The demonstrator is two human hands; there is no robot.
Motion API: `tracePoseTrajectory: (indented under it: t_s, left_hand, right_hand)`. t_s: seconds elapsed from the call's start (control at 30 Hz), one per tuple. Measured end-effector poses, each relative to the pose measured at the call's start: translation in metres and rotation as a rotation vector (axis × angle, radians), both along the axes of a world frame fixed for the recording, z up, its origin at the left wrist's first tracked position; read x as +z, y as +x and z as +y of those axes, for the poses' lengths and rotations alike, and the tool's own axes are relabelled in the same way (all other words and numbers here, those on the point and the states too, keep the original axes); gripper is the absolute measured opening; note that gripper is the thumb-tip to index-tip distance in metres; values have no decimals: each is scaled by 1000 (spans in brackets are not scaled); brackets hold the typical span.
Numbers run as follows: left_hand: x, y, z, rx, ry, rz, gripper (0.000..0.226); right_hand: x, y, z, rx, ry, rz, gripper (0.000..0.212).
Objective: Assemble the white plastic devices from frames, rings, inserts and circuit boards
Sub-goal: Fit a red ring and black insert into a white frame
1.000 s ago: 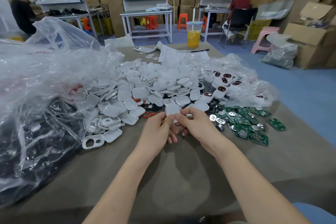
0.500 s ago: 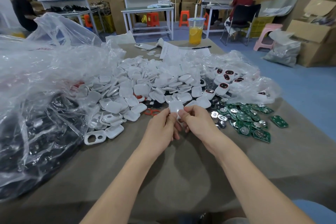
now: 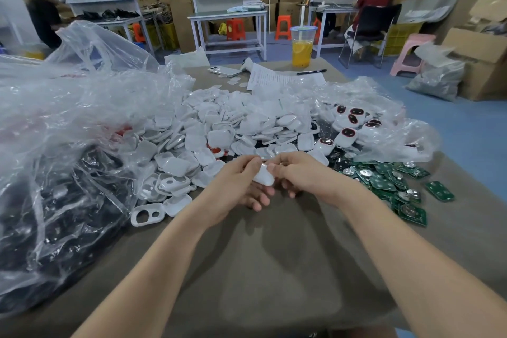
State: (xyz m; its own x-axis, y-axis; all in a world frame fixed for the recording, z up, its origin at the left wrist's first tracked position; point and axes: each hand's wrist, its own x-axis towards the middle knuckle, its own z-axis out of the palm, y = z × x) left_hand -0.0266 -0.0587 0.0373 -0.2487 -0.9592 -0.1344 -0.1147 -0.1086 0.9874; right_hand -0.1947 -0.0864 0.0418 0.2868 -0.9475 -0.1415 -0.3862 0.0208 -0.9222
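My left hand (image 3: 236,186) and my right hand (image 3: 304,173) meet over the table's middle and together pinch one white plastic shell (image 3: 264,175), tilted down between the fingertips. Behind them lies a big heap of white shells (image 3: 219,129). A white frame with two holes (image 3: 147,214) lies at the heap's near left edge. Green circuit boards (image 3: 384,181) with round metal cells are scattered to the right. Assembled white devices with dark red faces (image 3: 348,132) sit partly inside a clear bag at the back right.
A large clear plastic bag (image 3: 55,145) with dark parts fills the left side. At the table's far end stand a cup of orange drink (image 3: 301,48), a phone (image 3: 223,71), a paper sheet (image 3: 274,79) and a pen (image 3: 311,72). People work at benches behind.
Both hands have stayed together over the same spot. The white shell they hold has tipped from upright above the fingertips to lower between them.
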Motion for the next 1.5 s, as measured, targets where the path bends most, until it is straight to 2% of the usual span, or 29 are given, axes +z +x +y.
tracePoseTrajectory:
  t_s: [0.13,0.4,0.57,0.77,0.97,1.07,1.17,1.37,1.5]
  left_hand:
    - [-3,2,-7,9,38,95,32]
    - [-19,1,-14,89,-168,117,26]
    - [-18,2,-16,61,-170,144,28]
    - [-20,4,-16,59,-153,184,27]
    - [-21,4,-13,60,-177,203,27]
    - [-21,4,-13,66,-191,199,29]
    - [-21,4,-14,54,-175,222,32]
    - [-20,6,-14,22,-177,247,39]
    - [-20,8,-13,102,-277,175,36]
  right_hand:
    - [-9,11,-5,-132,-147,-11,9]
    - [-30,30,-5,-265,-343,-186,11]
    - [-30,29,-4,-274,-458,-171,28]
    - [-30,30,-2,-282,-491,-120,33]
    - [-27,31,4,-286,-526,-152,31]
    - [-25,31,4,-296,-502,-163,31]
    - [-22,29,1,-304,-394,-203,25]
    - [-17,20,-6,-234,-201,-406,16]
    - [-16,15,-12,-303,-61,-567,19]
